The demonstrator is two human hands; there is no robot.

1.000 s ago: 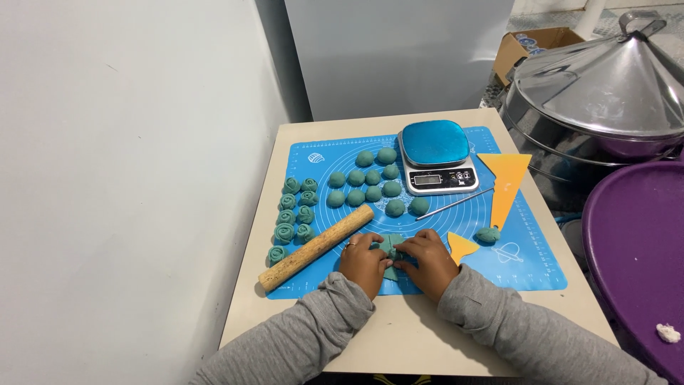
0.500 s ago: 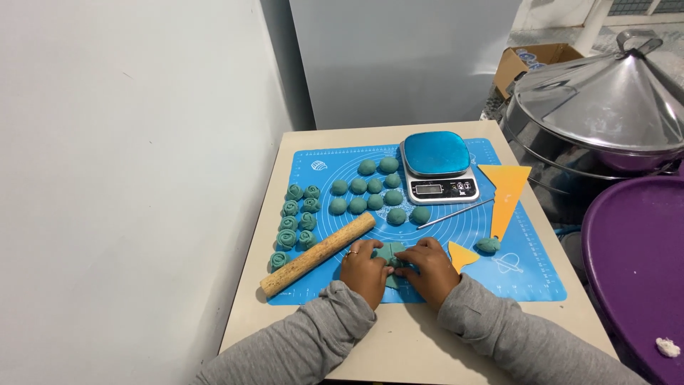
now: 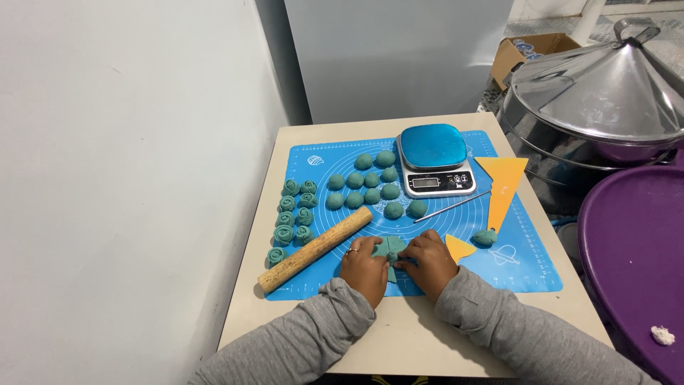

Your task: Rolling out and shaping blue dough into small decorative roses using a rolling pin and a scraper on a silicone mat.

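Note:
My left hand and my right hand sit side by side at the front of a blue silicone mat, both pinching one flat piece of teal dough between them. A wooden rolling pin lies diagonally just left of my left hand. Several teal dough balls are grouped in the middle of the mat. Several rolled dough rosettes stand in two columns along the mat's left side. A small dough lump lies to the right of my right hand.
A digital kitchen scale with a blue top stands at the mat's back. An orange scraper, a small orange wedge and a thin metal rod lie nearby. A big steel steamer lid and a purple tray are at right.
Both hands stay on the dough piece, working it with small finger movements. The camera has shifted slightly; nothing else on the mat moved.

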